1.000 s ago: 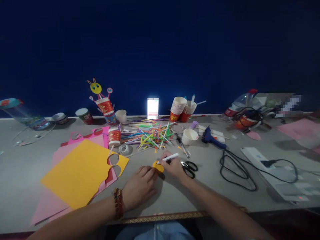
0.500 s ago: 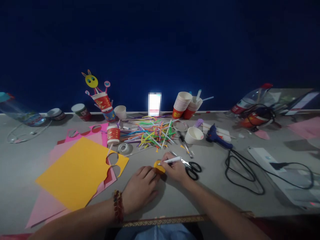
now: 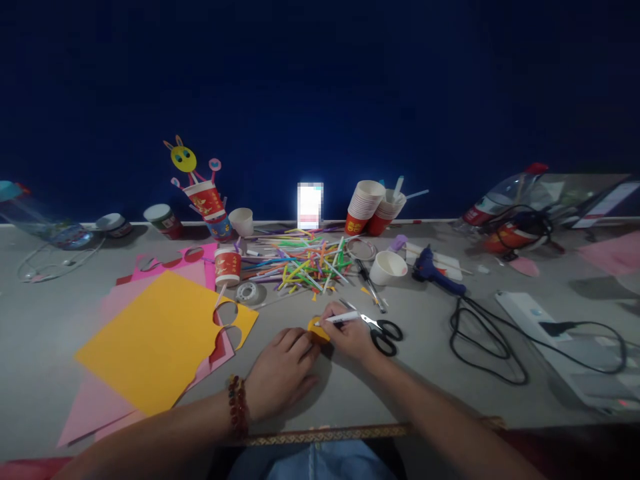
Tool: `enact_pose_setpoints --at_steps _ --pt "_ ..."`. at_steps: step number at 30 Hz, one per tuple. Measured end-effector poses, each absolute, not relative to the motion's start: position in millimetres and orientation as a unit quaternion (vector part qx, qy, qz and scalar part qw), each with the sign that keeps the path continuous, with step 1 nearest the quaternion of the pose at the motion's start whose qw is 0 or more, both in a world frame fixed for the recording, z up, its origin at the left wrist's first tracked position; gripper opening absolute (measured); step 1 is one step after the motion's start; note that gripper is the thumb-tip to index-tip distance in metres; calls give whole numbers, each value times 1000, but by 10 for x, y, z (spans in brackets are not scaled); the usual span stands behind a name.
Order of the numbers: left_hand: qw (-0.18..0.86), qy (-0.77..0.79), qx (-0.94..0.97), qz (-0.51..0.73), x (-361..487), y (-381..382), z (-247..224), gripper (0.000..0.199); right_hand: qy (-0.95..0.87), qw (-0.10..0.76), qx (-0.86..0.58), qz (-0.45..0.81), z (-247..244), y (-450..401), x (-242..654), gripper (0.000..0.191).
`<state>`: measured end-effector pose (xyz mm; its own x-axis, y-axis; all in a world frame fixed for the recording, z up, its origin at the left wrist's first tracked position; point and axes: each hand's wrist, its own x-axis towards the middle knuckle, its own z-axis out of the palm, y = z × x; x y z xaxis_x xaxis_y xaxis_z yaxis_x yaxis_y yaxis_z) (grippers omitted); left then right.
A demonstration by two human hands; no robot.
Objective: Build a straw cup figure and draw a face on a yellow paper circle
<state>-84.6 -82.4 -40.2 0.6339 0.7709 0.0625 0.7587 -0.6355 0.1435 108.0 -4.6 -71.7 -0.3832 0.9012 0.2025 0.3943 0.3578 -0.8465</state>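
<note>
My right hand [image 3: 350,339] is closed round a white marker pen [image 3: 345,318]. The pen's tip points down-left onto a small yellow-orange paper piece [image 3: 315,327], partly hidden by my fingers. My left hand [image 3: 286,370] lies on the table with its fingers stretched toward that piece, fingertips at its left edge and thumb apart. Black-handled scissors [image 3: 389,337] lie just right of my right hand. Beyond both hands spreads a heap of coloured sticks or straws [image 3: 310,263].
Yellow sheet paper [image 3: 150,340] with cut-out holes lies over pink sheets at left. A tape roll [image 3: 247,292], a white cup [image 3: 389,268] and a blue glue gun [image 3: 437,272] stand around. A black cord [image 3: 487,377] loops at right; stacked cups [image 3: 364,207] are behind.
The whole view has shifted slightly. My right hand and the pen have moved only a little over the yellow piece; my left hand rests in much the same place.
</note>
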Motion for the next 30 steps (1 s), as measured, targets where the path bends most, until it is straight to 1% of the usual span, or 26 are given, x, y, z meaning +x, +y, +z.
enact_pose_setpoints --at_steps 6,14,21,30 --pt "50 420 903 71 -864 -831 -443 54 -762 328 -438 346 -675 -46 1080 20" --pt "54 422 902 69 -859 -837 -417 50 -770 320 -432 344 -646 -47 1074 18" --pt "58 423 901 69 -861 -835 -423 49 -762 323 -424 368 -650 -50 1079 17" --pt "66 423 902 62 -860 -832 -381 53 -760 338 -440 337 -689 -40 1083 17"
